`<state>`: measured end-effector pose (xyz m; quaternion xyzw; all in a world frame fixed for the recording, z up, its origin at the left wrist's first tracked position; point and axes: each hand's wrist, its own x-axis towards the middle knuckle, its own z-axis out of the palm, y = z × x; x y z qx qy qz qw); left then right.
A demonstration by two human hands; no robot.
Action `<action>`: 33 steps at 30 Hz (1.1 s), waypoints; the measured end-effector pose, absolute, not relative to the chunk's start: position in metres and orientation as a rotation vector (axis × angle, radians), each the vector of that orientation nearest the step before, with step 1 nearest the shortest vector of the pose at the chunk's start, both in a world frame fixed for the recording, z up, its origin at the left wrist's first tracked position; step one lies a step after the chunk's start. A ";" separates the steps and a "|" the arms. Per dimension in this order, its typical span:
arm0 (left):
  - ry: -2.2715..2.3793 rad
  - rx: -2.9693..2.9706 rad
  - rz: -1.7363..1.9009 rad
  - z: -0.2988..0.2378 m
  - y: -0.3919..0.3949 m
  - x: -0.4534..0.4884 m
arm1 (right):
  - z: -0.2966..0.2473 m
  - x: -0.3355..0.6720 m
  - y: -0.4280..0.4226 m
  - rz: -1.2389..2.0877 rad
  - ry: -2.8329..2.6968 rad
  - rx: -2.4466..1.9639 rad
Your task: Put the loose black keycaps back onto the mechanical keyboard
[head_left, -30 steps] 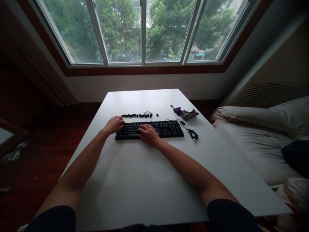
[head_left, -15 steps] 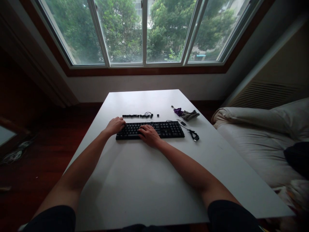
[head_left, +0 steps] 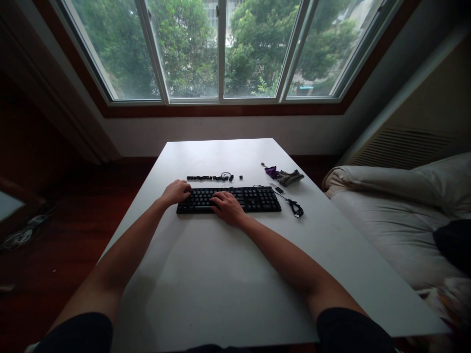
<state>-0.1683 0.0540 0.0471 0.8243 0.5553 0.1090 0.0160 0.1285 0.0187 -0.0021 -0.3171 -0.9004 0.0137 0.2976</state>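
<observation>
A black keyboard (head_left: 253,200) lies flat on the white table (head_left: 213,274). At its left end is my left hand (head_left: 177,191), closed around the corner with the thumb over the keys and the other fingers partly hidden behind. My right hand (head_left: 227,207) rests on the keys left of the middle. Its fingers are bent and slightly apart, touching the keyboard, and I see nothing held in them. Just beyond the keyboard runs a row of small black keycaps (head_left: 200,178). A thin wire loop (head_left: 227,174) lies at the row's right end, and a single keycap (head_left: 241,177) sits apart.
Right of the keyboard lie a coiled black cable (head_left: 295,208) and a small black piece (head_left: 279,189). Behind them is a crumpled grey and purple cloth (head_left: 289,177). A pale sofa (head_left: 382,220) stands along the right. The window (head_left: 221,49) is ahead.
Both hands stay in the same places on the keyboard. The whole view has shifted very slightly, with the table a little lower in the picture.
</observation>
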 end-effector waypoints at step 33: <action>1.953 1.995 0.675 0.002 0.073 -0.187 | 0.000 0.128 0.017 0.075 -2.396 -0.874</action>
